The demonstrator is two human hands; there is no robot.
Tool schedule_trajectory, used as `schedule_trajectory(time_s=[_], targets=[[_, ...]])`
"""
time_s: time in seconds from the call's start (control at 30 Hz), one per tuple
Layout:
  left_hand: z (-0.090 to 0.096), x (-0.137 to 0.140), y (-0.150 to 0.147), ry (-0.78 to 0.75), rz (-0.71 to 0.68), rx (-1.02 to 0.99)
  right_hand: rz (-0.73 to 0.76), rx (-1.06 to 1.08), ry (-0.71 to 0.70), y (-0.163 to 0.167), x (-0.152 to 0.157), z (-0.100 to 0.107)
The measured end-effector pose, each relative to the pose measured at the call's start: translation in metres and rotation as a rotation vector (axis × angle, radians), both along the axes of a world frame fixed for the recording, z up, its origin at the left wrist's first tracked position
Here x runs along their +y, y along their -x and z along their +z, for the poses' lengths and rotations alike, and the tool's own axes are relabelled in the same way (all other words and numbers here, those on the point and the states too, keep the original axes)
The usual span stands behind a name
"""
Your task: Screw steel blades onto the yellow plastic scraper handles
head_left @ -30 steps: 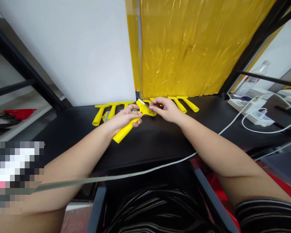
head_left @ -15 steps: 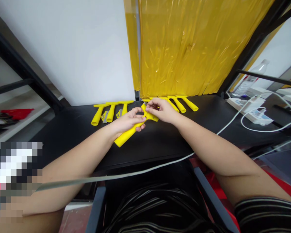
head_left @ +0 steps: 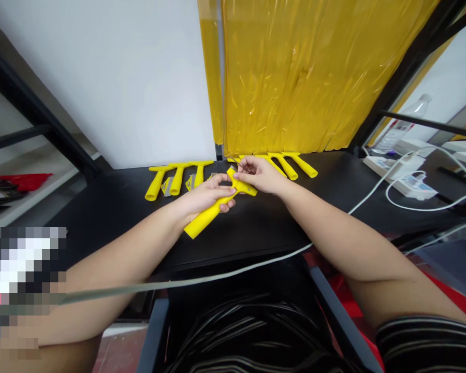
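A yellow T-shaped scraper [head_left: 205,220] lies slanted in my left hand [head_left: 215,192], whose fingers and thumb are wrapped round its neck. Its hollow round end points down toward me. My right hand [head_left: 256,173] is at the crosspiece, thumb and fingers pinched together there. A thin dark piece sticks out past those fingers; what it is I cannot make out. Behind my left hand, several yellow T-shaped pieces [head_left: 177,180] rest on the black table [head_left: 241,233]. Between them lie small yellow parts with grey metal plates [head_left: 168,186]. More yellow T-shaped pieces [head_left: 305,166] lie behind my right hand.
A white cable [head_left: 233,273] runs across in front of the table edge. To the right are a white power strip [head_left: 406,178] with cables and a clear plastic bottle [head_left: 407,122]. A white panel [head_left: 132,83] and a yellow film-covered panel [head_left: 295,77] stand at the back.
The scraper and my left hand have shifted slightly to the right and toward me. A thin dark piece now shows more plainly beyond my right fingers. Both hands keep their grip.
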State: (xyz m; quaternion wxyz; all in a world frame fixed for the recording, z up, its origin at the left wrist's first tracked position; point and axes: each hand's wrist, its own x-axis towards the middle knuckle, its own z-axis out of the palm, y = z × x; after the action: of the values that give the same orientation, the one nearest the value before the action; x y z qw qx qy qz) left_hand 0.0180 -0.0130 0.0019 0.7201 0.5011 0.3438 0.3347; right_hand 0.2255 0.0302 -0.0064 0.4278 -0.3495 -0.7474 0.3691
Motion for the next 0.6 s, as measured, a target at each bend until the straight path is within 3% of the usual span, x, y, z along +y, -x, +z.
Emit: schedule_trajectory(time_s=[0.2, 0.47, 0.6], targets=[[0.003, 0.003, 0.0, 0.083, 0.115, -0.047, -0.139, 0.066, 0.05, -0.006, 0.011, -0.007], [0.003, 0.015, 0.003, -0.026, 0.393, 0.025, -0.099, -0.222, -0.239, -0.029, 0.009, 0.001], [0.0, 0.017, 0.004, -0.105, 0.422, 0.053, -0.124, -0.366, -0.3, -0.029, 0.0, 0.01]])
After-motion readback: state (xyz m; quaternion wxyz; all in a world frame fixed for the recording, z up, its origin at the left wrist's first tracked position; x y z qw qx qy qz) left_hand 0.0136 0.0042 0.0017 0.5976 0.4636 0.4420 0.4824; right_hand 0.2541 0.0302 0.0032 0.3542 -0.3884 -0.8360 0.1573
